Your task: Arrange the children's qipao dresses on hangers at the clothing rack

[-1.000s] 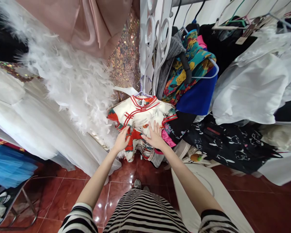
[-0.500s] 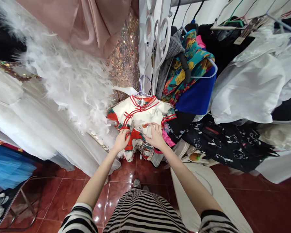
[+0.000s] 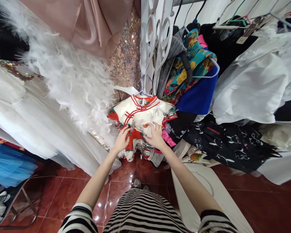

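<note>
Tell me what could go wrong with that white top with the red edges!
The left hand and right hand are both on the white top. If they pull down hard, it might slip off the thin purple hanger.
The fluffy white feathers are right beside one sleeve, so some fluff could stick to it.

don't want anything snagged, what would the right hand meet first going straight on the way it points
The right hand would probably meet the red-trimmed garment first, at its pale front; the two seem to touch, though depth is unclear.
</note>
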A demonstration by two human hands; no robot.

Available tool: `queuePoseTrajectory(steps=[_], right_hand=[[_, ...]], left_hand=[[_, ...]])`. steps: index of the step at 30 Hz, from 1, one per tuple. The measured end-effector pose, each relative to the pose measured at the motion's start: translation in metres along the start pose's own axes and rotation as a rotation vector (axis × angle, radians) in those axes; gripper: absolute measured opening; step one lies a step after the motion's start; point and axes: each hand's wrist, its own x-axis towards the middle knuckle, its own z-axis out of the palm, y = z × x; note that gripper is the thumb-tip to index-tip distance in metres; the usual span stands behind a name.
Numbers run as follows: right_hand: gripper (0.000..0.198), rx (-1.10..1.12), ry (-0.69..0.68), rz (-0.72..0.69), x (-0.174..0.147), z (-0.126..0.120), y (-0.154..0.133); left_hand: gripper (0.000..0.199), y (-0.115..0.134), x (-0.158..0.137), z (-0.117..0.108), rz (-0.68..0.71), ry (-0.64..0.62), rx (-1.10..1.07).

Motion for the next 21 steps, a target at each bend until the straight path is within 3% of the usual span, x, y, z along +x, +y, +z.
queuePoseTrajectory(steps=[8, 21], right_hand=[[0.074, -0.029, -0.119, 0.018, 0.0019, -0.0035, -0.0046], [0.074, -0.066, -0.077, 0.031, 0.0001, 0.0009, 0.0040]], left_hand=[[0.048, -0.0043, 0.0001, -0.0005, -0.003, 0.002, 0.007], [0.044, -0.0046, 0.0047, 0.0061, -0.053, -0.037, -0.011]])
